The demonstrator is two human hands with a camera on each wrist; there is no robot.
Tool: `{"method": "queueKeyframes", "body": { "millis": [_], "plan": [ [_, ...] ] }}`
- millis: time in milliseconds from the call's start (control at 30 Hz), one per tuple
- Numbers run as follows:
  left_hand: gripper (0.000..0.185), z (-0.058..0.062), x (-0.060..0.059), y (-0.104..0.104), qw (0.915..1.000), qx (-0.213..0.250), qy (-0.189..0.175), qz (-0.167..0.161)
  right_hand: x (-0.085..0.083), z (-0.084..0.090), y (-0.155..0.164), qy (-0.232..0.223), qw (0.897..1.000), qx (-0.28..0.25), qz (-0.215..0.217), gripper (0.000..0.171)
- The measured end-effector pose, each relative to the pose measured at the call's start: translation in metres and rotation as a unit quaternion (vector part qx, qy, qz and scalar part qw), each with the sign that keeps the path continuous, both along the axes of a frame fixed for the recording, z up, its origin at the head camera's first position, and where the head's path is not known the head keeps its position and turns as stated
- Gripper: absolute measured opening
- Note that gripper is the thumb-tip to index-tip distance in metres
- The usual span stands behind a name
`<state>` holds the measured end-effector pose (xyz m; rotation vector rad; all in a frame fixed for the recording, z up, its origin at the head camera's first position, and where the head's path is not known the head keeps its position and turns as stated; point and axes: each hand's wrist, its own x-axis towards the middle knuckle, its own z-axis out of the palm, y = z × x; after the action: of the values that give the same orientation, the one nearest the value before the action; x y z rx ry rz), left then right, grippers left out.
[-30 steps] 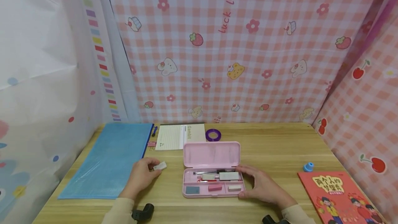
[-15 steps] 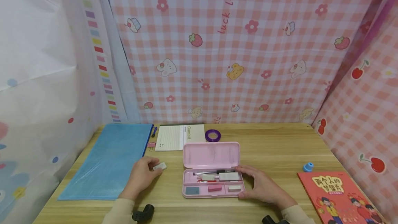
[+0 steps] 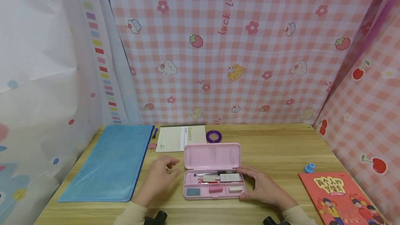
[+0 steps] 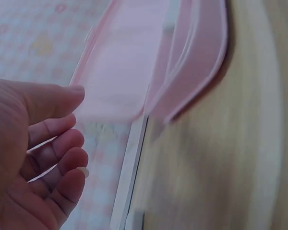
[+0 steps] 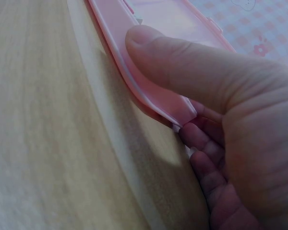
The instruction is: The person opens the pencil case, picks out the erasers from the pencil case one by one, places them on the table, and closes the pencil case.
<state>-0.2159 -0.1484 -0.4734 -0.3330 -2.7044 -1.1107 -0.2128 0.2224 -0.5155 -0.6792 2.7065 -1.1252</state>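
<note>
- Left hand: over the counter, just left of the case, fingers loosely bent and thumb well apart from them; the left wrist view shows nothing in its grasp.
- Right hand: grips the right end of the case, thumb at the near corner, fingers curled round the side.
- The case sits between the two hands, its lid tipped back. Pens and a larger white block lie in the rear compartment; a grey block and a pink block share the front left one, with a small white block front right.
- The step in hand looks like steadying the case while the left hand is free beside it; the next move probably calls for bringing the left fingers to it without tipping it.
- Writing: "Gambit" runs sideways on the notebook; its finer print is too small.
- The book has a Chinese title, first line "两个人的".
- The backdrop says "luck life".
</note>
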Motion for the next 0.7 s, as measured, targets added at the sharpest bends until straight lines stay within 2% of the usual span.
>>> {"method": "queueKeyframes", "body": {
  "millis": [267,433,700],
  "plan": [
    [0.023,-0.003,0.007,0.034,0.9951,0.004,-0.041,-0.089,-0.001,0.000,0.000,0.001,1.000,-0.005,0.000,0.084],
    [0.026,-0.007,0.006,0.049,0.9931,-0.014,-0.051,-0.105,-0.001,0.000,0.001,0.009,1.000,-0.006,0.004,0.084],
    [0.026,-0.015,0.003,0.061,0.9917,-0.044,-0.038,-0.114,-0.001,-0.001,-0.001,-0.002,1.000,-0.007,0.000,0.085]
  ]
}}
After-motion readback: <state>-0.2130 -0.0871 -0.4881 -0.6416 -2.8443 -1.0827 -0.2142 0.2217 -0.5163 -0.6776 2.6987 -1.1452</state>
